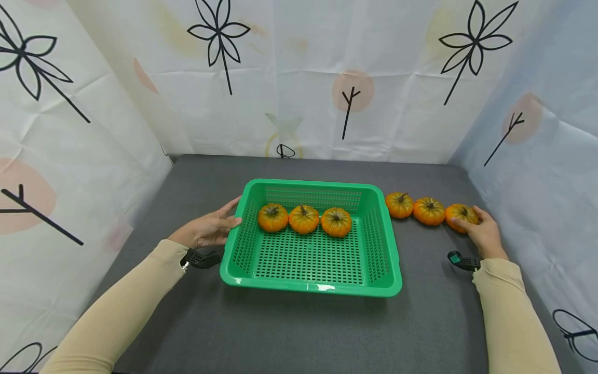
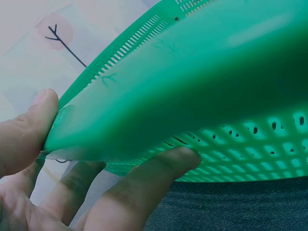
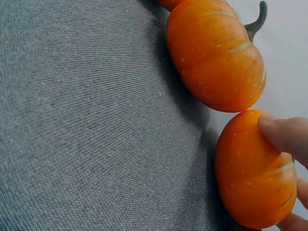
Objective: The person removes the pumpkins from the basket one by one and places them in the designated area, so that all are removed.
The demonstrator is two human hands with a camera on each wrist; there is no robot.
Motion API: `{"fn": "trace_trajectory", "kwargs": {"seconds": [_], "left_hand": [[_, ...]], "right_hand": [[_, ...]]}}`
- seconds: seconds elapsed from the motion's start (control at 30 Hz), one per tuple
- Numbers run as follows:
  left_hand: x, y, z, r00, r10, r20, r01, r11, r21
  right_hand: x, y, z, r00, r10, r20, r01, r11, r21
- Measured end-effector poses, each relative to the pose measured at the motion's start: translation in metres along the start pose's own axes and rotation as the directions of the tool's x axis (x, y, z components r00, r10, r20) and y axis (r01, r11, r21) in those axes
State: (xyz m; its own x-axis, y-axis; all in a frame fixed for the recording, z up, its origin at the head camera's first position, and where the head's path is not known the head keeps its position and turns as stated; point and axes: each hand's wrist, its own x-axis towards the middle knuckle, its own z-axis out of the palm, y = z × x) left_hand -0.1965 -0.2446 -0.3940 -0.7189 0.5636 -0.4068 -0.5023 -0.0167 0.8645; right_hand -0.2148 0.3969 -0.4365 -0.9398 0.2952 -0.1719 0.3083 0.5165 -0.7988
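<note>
Gripping the far-right pumpkin (image 1: 461, 215), the right hand (image 1: 486, 236) has fingers curled over its top and side near the right edge of the grey table (image 1: 299, 327). The right wrist view shows a fingertip (image 3: 284, 134) pressed into the orange skin, with the neighbour pumpkin (image 3: 216, 53) touching or all but touching it. That one sits in a row of three outside the green basket (image 1: 308, 285); the middle pumpkin (image 1: 429, 210) and the nearest one (image 1: 399, 204) lie between the hand and the basket's right wall.

Over on the other side, the left hand (image 1: 207, 228) steadies the basket by its left rim; the left wrist view has the thumb (image 2: 26, 130) on top of the lip and fingers (image 2: 144, 183) curled beneath, so it's pinching the rim. Inside, three more pumpkins (image 1: 303, 218) line up along the far wall.

My read: the pick calls for a firm wrap around the body, not the stem, and a straight lift so the touching neighbour isn't rolled. Keeping the left hand clamped should stop the light basket sliding. There's free floor in front of the row inside; setting down there avoids knocking those three.
</note>
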Motion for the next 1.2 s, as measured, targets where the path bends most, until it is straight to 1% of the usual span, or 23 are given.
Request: {"fn": "trace_trajectory", "kwargs": {"seconds": [0.37, 0.7, 0.93, 1.2], "left_hand": [[-0.0008, -0.0002, 0.0009, 1.0, 0.001, -0.003, -0.001, 1.0, 0.008], [-0.001, 0.0002, 0.0009, 1.0, -0.001, -0.003, 0.001, 1.0, -0.003], [-0.0016, 0.0007, 0.0009, 1.0, -0.001, 0.006, 0.001, 1.0, -0.024], [-0.0021, 0.0014, 0.0017, 1.0, -0.002, 0.009, 0.003, 0.999, -0.034]], "right_hand": [[0.0002, 0.0012, 0.0005, 1.0, -0.011, -0.003, 0.011, 1.0, 0.005], [-0.0004, -0.0007, 0.0, 1.0, -0.001, 0.002, 0.001, 1.0, 0.003], [0.0003, -0.0012, -0.0005, 1.0, 0.014, 0.004, -0.015, 1.0, 0.016], [-0.0013, -0.001, -0.0023, 1.0, 0.012, 0.004, -0.012, 0.999, 0.032]]}}
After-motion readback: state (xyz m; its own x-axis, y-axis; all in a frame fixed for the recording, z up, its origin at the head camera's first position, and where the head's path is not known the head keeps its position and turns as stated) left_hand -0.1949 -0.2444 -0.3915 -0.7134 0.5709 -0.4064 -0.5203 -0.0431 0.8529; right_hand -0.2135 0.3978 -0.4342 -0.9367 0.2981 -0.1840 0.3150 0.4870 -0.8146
